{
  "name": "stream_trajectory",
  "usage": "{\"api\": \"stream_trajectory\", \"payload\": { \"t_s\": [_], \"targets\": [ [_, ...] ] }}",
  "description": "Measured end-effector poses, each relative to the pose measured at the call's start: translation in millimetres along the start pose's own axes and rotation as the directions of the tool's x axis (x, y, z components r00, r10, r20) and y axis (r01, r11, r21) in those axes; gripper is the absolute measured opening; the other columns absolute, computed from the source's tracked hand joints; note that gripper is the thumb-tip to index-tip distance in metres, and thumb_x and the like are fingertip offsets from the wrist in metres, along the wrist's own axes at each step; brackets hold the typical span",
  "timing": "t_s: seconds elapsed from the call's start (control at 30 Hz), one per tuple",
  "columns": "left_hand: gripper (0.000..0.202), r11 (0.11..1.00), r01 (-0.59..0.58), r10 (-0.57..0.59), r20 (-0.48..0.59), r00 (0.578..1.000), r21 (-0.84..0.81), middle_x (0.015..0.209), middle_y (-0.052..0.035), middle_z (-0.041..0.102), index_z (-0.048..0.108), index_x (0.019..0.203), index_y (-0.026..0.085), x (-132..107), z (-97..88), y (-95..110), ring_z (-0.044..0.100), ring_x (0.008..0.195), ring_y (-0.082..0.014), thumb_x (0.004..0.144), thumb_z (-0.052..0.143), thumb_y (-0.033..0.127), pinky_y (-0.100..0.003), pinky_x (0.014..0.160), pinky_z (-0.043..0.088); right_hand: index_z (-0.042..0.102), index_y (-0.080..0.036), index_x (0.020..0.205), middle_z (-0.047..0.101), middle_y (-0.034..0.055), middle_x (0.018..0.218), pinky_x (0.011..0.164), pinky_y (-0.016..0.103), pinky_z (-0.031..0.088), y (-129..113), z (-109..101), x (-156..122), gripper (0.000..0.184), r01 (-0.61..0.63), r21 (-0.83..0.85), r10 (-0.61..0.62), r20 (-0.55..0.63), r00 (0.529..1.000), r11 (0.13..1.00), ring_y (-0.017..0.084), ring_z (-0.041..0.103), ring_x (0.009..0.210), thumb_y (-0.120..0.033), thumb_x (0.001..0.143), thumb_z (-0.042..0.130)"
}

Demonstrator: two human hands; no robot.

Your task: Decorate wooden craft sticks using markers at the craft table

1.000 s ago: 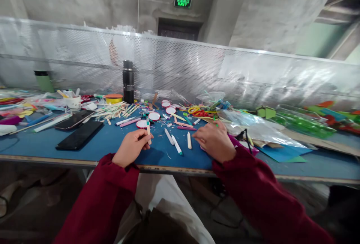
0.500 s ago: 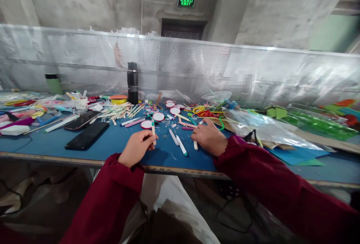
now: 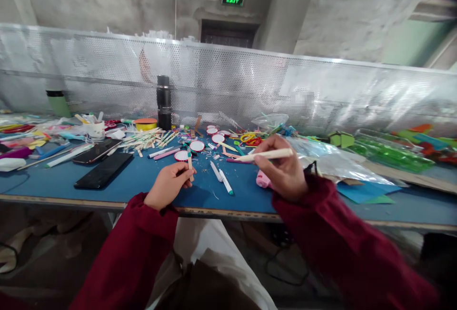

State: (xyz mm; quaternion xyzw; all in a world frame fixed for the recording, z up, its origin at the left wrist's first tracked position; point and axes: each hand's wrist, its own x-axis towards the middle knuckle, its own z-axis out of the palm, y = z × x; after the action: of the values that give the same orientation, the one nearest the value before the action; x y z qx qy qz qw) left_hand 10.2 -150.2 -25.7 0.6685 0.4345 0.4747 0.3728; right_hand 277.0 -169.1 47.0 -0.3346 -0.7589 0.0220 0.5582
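My left hand [image 3: 170, 182] is closed around a wooden craft stick [image 3: 190, 173], held upright with its green-coloured end on top. My right hand [image 3: 280, 169] grips a cream-coloured marker pen [image 3: 274, 155] above the table, its narrow end pointing left. Below the right hand lies a small pink object [image 3: 263, 180], partly covered by the fingers. Between my hands rest a grey-white marker [image 3: 216, 171] and a white marker with a green tip [image 3: 226, 182]. Round white discs with red rims, among them one disc [image 3: 197, 145], lie just beyond.
Two dark phones, one being the nearer phone [image 3: 103, 171], lie at left. Behind them are a pile of craft sticks [image 3: 144, 141] and a black bottle [image 3: 164, 103]. Clear plastic bags [image 3: 332, 157] spread at right. A perforated metal screen [image 3: 221, 81] borders the blue table [image 3: 200, 200].
My right hand has lifted the cream marker pen from the table and moved slightly right, uncovering the pink object. My left hand still holds the craft stick; the view has shifted slightly.
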Motion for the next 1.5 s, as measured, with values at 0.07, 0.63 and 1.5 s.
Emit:
{"api": "stream_trajectory", "payload": {
  "t_s": [0.07, 0.63, 1.5],
  "targets": [
    [0.031, 1.0, -0.013, 0.013, 0.003, 1.0, -0.025, 0.074, -0.0015, 0.064, 0.064, 0.084, 0.015, -1.0, 0.1, 0.6, 0.061, 0.063, -0.0121, 0.085, 0.058, 0.045, -0.023, 0.061, 0.05, 0.052, -0.023, 0.081, 0.056, -0.0035, 0.067, 0.058, 0.027, 0.04, -6.3, 25.6, -26.7, 0.01, -0.13, 0.434, 0.183, -0.084, 0.979, 0.892, 0.013, 0.052, 0.06, -0.03, 0.082, 0.06],
    [0.025, 0.982, -0.087, 0.107, 0.113, 0.988, -0.165, 0.067, 0.0007, 0.061, 0.059, 0.081, 0.014, -7.8, 1.3, 5.4, 0.062, 0.058, -0.0111, 0.084, 0.064, 0.038, -0.022, 0.057, 0.05, 0.057, -0.023, 0.083, 0.066, -0.0027, 0.073, 0.096, 0.042, 0.042, -28.7, 115.7, -50.5, 0.008, 0.139, -0.165, -0.18, -0.266, 0.947, 0.976, 0.015, 0.063, 0.07, -0.017, 0.081, 0.061],
    [0.023, 0.988, -0.113, 0.123, 0.096, 0.988, -0.107, 0.067, 0.0008, 0.06, 0.058, 0.077, 0.016, -8.2, 3.2, 5.6, 0.06, 0.061, -0.0123, 0.083, 0.062, 0.038, -0.024, 0.061, 0.05, 0.056, -0.025, 0.082, 0.069, -0.0021, 0.077, 0.1, 0.043, 0.037, -24.2, 117.8, -52.9, 0.009, 0.101, -0.189, -0.14, -0.206, 0.969, 0.977, 0.017, 0.064, 0.074, -0.017, 0.083, 0.061]
  ]
}}
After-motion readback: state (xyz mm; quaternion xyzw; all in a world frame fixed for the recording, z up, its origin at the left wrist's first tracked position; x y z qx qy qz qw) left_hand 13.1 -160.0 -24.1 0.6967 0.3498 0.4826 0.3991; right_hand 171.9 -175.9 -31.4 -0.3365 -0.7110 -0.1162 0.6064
